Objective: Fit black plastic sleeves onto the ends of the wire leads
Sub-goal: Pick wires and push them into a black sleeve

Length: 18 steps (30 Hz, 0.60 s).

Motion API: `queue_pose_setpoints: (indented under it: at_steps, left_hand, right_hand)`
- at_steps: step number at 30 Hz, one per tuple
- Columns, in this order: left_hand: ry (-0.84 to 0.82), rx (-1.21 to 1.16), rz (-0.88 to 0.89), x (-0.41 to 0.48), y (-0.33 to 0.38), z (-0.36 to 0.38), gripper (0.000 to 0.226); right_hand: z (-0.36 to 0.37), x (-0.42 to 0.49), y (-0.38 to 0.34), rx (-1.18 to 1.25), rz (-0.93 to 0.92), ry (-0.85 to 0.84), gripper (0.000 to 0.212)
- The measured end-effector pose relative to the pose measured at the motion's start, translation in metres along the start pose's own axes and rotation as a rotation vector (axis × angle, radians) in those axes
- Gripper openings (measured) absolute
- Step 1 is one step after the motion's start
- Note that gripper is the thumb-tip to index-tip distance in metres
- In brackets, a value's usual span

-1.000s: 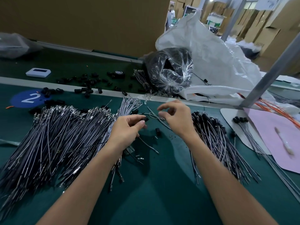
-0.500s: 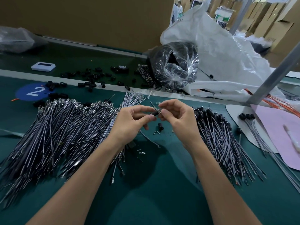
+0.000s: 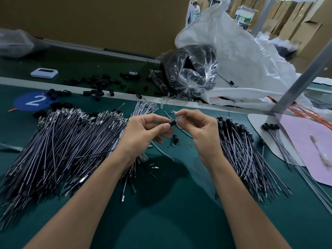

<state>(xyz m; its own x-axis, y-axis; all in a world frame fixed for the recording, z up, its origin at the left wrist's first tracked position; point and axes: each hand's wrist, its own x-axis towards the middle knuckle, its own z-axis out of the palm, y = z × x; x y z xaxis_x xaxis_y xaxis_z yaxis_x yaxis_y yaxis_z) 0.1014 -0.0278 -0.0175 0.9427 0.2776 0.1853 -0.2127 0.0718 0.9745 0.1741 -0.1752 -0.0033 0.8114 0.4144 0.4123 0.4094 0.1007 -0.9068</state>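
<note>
item: black sleeve point(image 3: 172, 122), being pinched in the left hand point(image 3: 143, 133) grip above the counter point(image 3: 170, 212); right hand point(image 3: 199, 130) grip pinching a wire lead point(image 3: 186, 134), meeting it. done: sleeved pile point(image 3: 242, 150) lying right. remaining: much larger bare pile point(image 3: 62, 141) waiting left.

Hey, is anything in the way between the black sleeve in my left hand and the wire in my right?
Nothing visible. The left hand pinches the black sleeve right against the wire lead pinched by the right hand, with no gap showing. A loose sleeve lies on the mat below, clear of them.
</note>
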Motion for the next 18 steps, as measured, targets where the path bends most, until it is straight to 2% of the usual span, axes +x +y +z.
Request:
queue_pose_setpoints:
  at_steps: [5, 13, 18]
  left_hand:
    - [0.012, -0.019, 0.002, -0.001, 0.0, 0.0, 0.01]
    - [0.029, 0.101, 0.048, 0.0, 0.0, 0.002, 0.013]
    - [0.034, 0.149, 0.092, -0.001, -0.002, 0.004, 0.014]
  right_hand:
    - [-0.001, 0.0, 0.001, 0.079, 0.078, -0.018, 0.023]
    - [-0.007, 0.002, 0.001, -0.034, 0.113, -0.044, 0.014]
    - [-0.011, 0.004, 0.002, -0.083, 0.132, -0.081, 0.017]
